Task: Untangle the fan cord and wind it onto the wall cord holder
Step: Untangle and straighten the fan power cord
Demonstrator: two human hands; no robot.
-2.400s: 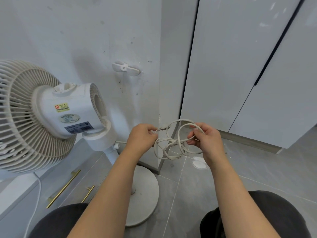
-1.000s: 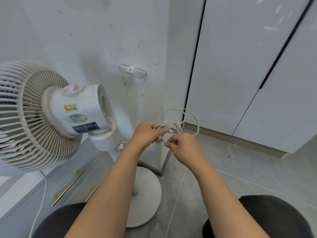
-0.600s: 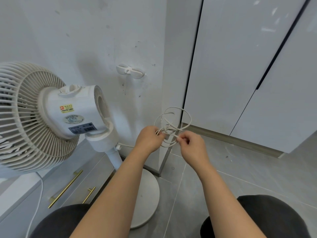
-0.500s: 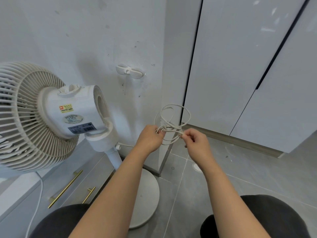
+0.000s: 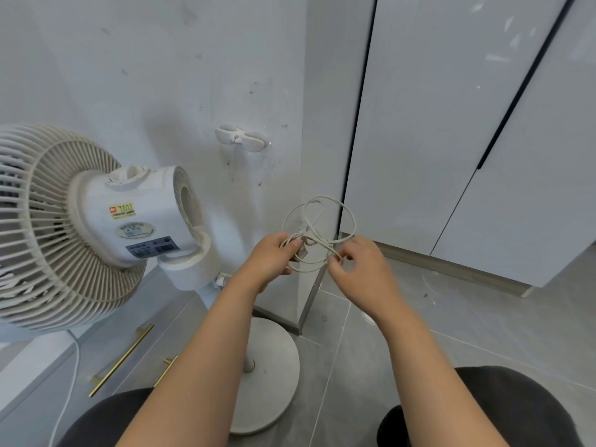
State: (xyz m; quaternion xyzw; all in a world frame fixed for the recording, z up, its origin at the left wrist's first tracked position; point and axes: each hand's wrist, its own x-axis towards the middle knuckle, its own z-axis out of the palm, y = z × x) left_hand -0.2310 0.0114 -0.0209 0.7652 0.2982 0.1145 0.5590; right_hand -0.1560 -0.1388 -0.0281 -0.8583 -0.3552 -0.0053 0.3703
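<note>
Left hand (image 5: 274,258) clutches the tangled cord (image 5: 322,246), right hand (image 5: 361,269) pinches a loop; pull too hard and the knot may tighten.

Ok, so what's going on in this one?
A person is working on a tangled fan cord with bare hands. The left hand grips one side of the bundle and the right hand pinches a strand on the other, with loose loops standing up between them. The fan stands to the left. Nothing is wound on the wall cord holder yet.
</note>
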